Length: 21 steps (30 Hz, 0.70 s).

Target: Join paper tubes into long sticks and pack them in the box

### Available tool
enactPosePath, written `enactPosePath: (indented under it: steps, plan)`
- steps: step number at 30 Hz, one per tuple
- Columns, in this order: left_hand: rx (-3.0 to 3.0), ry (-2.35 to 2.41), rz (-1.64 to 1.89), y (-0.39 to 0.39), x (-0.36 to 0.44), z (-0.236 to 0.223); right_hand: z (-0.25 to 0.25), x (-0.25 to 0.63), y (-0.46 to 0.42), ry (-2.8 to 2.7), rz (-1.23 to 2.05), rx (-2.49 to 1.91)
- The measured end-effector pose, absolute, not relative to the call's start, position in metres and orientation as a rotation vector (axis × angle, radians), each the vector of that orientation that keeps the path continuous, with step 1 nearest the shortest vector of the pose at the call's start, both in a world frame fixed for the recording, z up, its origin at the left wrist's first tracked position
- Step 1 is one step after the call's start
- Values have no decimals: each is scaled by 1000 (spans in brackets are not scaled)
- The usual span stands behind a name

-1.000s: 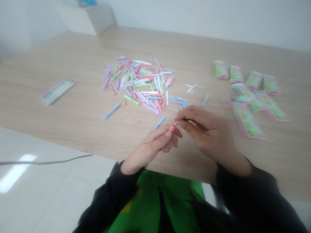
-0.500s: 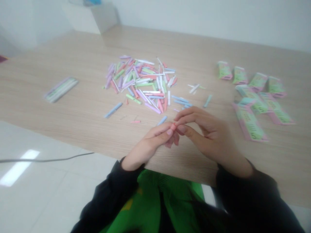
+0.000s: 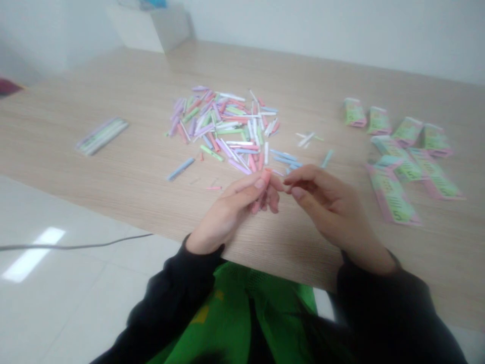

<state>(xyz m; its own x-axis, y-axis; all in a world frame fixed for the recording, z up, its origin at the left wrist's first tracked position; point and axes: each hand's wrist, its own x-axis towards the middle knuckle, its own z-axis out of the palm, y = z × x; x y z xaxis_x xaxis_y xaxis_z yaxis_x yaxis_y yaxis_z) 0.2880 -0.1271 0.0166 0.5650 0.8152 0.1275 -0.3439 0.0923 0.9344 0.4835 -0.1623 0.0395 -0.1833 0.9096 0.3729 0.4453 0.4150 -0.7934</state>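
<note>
Pale wood-grain table, set against a white wall; at its far left corner, one white box with something blue at its top.

Left hand, mine, dark-sleeved: thumb and forefinger pinched on one small coral-pink piece. Piece sits at the very ends of those two digits; only its upper part shows, the remainder being hidden by my fingers. My other left fingers hang loosely curled beneath.

Right hand, mine, likewise dark-sleeved: thumb and forefinger brought nearly together, just to the right of the coral-pink piece and apart from it. Whether anything slender is caught between these tips, I cannot tell; the area is blurred.

Directly beyond my left hand: one heap of slim pieces, in lilac, green, coral, white and blue, lying in all directions.

Loose, around the heap: one blue piece, to the left of my left hand; one thin pink piece, nearer to that hand; several blue pieces, just beyond my right fingertips; one teal piece, beyond my right knuckles.

Far left, one flat packet, lying aslant. To the right, well apart from the heap, a group of green-and-pink packets.

Below the table edge: pale floor, crossed by one dark cable.
</note>
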Motion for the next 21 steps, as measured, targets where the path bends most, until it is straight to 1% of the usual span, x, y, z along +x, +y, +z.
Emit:
enactPosePath:
  steps: [3,6,12,15,21]
  plan:
    - [1184,496,937,-129,281,13,41,488,-161,-1820,611,-1222]
    - [1247,554,976,-130,269,8,44,498,-154,-1890,483,-1315]
    - [1382,711,1074,-133,245,4,43,518,-107,-2084,300,-1455]
    - [1412,755,1054,-134,238,5,38,518,-75,-2174,273,-1596]
    - [1408,780,1054,-135,224,3,34,501,-25,-2370,332,-1903]
